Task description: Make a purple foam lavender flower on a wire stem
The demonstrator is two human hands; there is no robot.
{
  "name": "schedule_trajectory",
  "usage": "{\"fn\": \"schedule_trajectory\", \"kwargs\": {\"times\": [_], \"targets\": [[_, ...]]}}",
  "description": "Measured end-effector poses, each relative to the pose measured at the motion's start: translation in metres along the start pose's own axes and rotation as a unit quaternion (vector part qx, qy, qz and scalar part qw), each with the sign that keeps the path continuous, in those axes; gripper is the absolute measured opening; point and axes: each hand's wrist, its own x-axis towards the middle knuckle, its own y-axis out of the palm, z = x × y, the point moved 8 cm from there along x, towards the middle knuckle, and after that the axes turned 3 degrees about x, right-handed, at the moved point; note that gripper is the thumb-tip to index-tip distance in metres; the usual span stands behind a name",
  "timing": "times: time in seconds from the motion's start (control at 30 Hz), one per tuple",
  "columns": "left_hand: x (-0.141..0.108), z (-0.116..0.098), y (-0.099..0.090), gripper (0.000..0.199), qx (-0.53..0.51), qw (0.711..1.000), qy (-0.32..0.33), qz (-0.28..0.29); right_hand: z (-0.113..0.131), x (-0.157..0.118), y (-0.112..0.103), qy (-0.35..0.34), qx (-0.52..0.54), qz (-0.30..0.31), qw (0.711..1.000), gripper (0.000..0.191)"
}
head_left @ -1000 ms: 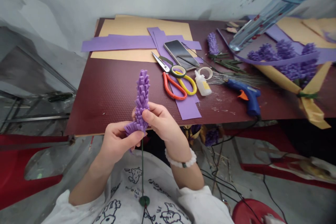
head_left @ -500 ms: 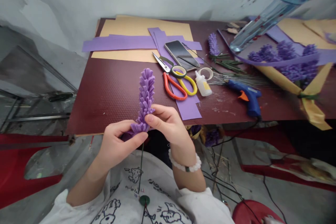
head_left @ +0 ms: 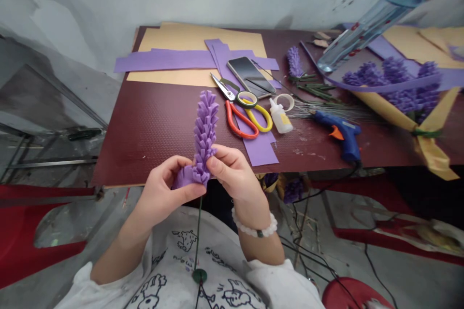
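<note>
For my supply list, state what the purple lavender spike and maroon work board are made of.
The purple lavender spike looks like matte craft foam or felt, with thick cut fringes. The maroon work board looks like laminated wood: fine embossed surface, pale edge.

Red-handled scissors (head_left: 235, 119), blue glue gun (head_left: 340, 133), phone (head_left: 251, 75) on maroon board (head_left: 145, 140)

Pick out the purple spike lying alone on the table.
The spike right of the phone; the held spike sits between left hand and right hand, the rest bunched further right.
</note>
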Motion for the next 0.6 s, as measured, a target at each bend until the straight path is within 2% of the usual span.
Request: {"fn": "schedule_trajectory", "kwargs": {"times": [0.07,0.13,0.2,0.3,0.37,0.47,0.6], "targets": [[-0.001,-0.002,-0.001,0.033,0.034,0.999,0.005,-0.003,0.002,-0.002,0.0,-0.004,-0.018,-0.009,1.0,0.028],[-0.002,-0.003,0.001,0.027,0.057,0.998,0.011,0.018,0.002,-0.003,0.0,-0.004,-0.03,-0.01,0.999,0.031],[-0.004,-0.003,0.004,0.022,0.053,0.998,0.02,0.038,0.0,-0.003,0.003,-0.004,-0.025,0.006,1.0,0.034],[-0.006,0.001,0.005,0.02,0.02,0.999,0.026,0.034,-0.005,-0.001,0.007,-0.006,0.0,0.036,0.999,0.037],[-0.008,0.004,0.004,0.02,0.008,1.0,0.025,0.01,-0.005,0.0,0.009,-0.014,0.016,0.047,0.999,0.035],[-0.01,0.003,-0.004,0.02,0.039,0.997,0.031,-0.059,-0.002,-0.001,0.007,-0.022,0.003,0.025,0.999,0.033],[-0.016,-0.017,-0.01,0.022,0.166,0.971,0.096,-0.146,0.004,-0.003,0.0,-0.036,-0.073,-0.018,0.997,0.051]]}}
